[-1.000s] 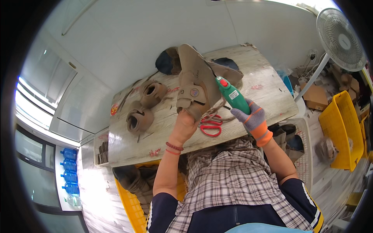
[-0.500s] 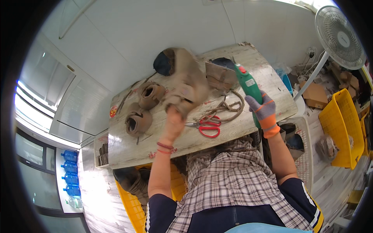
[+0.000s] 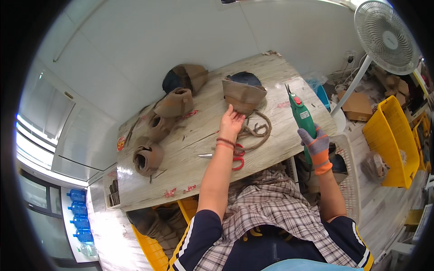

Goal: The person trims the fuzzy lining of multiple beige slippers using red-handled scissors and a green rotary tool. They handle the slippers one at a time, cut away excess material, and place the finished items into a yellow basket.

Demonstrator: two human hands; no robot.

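My bare left hand [image 3: 232, 121] is open, fingers stretched toward the lower edge of a brown fabric piece [image 3: 244, 95] with a dark inside. Its fingertips are at that edge; whether they touch cannot be told. In my right hand [image 3: 316, 143], in a grey and orange glove, are green electric scissors [image 3: 302, 116] with a red button, blades up. A coiled strip of brown material [image 3: 264, 135] lies on the table [image 3: 203, 131], beside red-handled scissors [image 3: 238, 158]. Several similar brown pieces stand at the left, among them a rounded one [image 3: 148, 159] and a cone-like one [image 3: 174, 103].
Under the table's left front is a yellow crate [image 3: 190, 208] with brown pieces. A white basket [image 3: 353, 194] stands by my right arm. Farther right are a standing fan [image 3: 384, 39], a tall yellow basket [image 3: 392, 140] and a cardboard box [image 3: 357, 106].
My left hand has let go of the blurred brown piece, now among the others at the table's left, and moved right to another piece. The right hand still holds the green electric scissors.
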